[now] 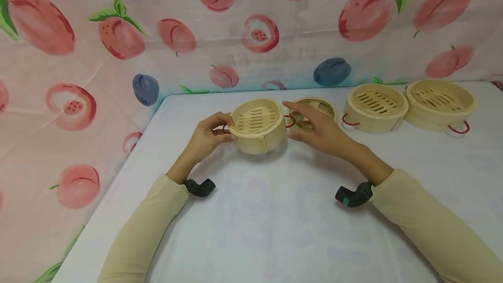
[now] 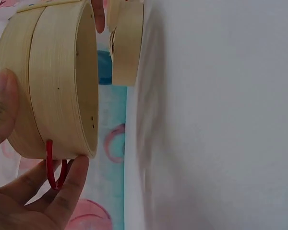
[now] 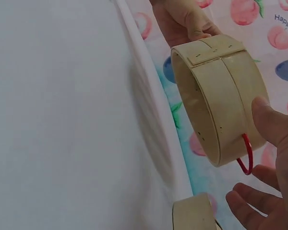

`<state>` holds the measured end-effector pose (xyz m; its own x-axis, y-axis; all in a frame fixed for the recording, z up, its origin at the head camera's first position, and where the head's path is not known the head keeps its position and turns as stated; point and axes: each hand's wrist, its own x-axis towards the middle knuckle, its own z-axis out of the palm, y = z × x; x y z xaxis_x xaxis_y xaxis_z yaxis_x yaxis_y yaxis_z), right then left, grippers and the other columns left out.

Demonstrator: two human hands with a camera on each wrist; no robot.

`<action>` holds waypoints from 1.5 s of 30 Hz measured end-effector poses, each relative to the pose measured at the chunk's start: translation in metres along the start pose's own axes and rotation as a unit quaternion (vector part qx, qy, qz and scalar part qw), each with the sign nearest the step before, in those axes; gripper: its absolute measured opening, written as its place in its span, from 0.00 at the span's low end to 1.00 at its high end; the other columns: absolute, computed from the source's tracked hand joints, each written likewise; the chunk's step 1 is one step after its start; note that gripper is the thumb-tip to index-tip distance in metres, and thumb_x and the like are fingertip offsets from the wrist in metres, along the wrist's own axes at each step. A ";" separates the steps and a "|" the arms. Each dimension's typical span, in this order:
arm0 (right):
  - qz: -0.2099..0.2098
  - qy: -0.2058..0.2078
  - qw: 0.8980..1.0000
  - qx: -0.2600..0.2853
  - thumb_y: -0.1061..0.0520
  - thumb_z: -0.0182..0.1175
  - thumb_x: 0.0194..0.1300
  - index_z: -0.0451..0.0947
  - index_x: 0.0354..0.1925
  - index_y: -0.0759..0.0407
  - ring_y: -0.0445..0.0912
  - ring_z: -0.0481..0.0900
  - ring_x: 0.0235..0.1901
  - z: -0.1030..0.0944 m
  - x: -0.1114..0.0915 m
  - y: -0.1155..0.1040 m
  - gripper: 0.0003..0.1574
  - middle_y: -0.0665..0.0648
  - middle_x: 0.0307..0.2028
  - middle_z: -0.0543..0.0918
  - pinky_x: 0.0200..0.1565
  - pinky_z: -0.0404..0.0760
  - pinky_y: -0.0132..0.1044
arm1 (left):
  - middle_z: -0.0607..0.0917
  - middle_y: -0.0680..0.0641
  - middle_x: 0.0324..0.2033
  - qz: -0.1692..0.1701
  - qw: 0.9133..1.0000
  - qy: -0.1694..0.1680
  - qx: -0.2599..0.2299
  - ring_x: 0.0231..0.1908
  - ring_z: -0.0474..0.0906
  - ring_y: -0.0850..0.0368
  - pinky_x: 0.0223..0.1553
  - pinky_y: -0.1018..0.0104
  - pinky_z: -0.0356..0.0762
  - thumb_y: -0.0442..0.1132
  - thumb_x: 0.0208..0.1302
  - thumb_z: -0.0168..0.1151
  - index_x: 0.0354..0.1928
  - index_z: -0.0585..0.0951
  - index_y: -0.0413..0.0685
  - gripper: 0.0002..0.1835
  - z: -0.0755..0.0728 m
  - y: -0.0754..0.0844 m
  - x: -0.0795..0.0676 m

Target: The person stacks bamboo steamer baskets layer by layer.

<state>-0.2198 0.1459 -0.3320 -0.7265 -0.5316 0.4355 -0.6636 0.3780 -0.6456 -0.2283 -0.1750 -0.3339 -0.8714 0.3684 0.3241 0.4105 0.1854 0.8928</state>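
Steamer basket (image 1: 255,143), round with no long axis, held above white table (image 1: 271,217) between hands. Left hand (image 1: 207,136), nearer, grips left side at red handle (image 2: 50,165); right hand (image 1: 323,130) spread beside opposite handle (image 3: 250,153), thumb contact unclear.

The table (image 1: 271,217) is lying beneath the raised steamer (image 1: 257,125). Three other steamers (image 1: 376,115) are standing to its right.
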 end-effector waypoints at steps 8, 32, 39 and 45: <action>-0.014 0.004 1.000 0.004 0.59 0.66 0.61 0.59 0.71 0.48 0.49 0.75 0.52 0.007 -0.005 -0.005 0.44 0.55 0.64 0.68 0.49 0.79 0.44 | 0.78 0.40 0.53 0.018 1.000 -0.024 0.001 0.63 0.66 0.55 0.51 0.57 0.75 0.23 0.48 0.71 0.41 0.77 0.36 0.17 0.005 -0.001 -0.001; 0.017 -0.024 0.999 -0.031 0.59 0.68 0.58 0.70 0.63 0.55 0.48 0.74 0.42 0.016 -0.028 0.009 0.35 0.54 0.54 0.76 0.46 0.74 0.43 | 0.75 0.40 0.57 0.012 0.999 -0.046 0.012 0.64 0.64 0.52 0.55 0.52 0.71 0.24 0.46 0.74 0.41 0.78 0.39 0.19 0.028 -0.018 -0.011; 0.008 -0.024 0.998 -0.050 0.59 0.70 0.55 0.72 0.62 0.54 0.47 0.72 0.55 0.008 -0.029 0.020 0.36 0.53 0.59 0.75 0.56 0.70 0.46 | 0.72 0.36 0.60 -0.012 0.998 -0.044 0.033 0.64 0.64 0.47 0.54 0.45 0.71 0.23 0.47 0.72 0.42 0.77 0.34 0.19 0.038 0.001 -0.008; -0.005 -0.023 0.998 -0.060 0.60 0.70 0.55 0.72 0.62 0.53 0.50 0.69 0.60 0.001 -0.031 0.028 0.36 0.53 0.60 0.75 0.58 0.69 0.49 | 0.72 0.33 0.58 -0.018 0.998 -0.047 0.042 0.63 0.65 0.45 0.53 0.43 0.71 0.22 0.47 0.72 0.42 0.77 0.32 0.19 0.048 0.022 -0.007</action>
<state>-0.2159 0.1723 -0.3643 -0.7131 -0.5684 0.4102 -0.6889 0.4600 -0.5601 -0.2003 -0.1295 -0.3310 -0.8591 0.4422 0.2576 0.4033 0.2750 0.8728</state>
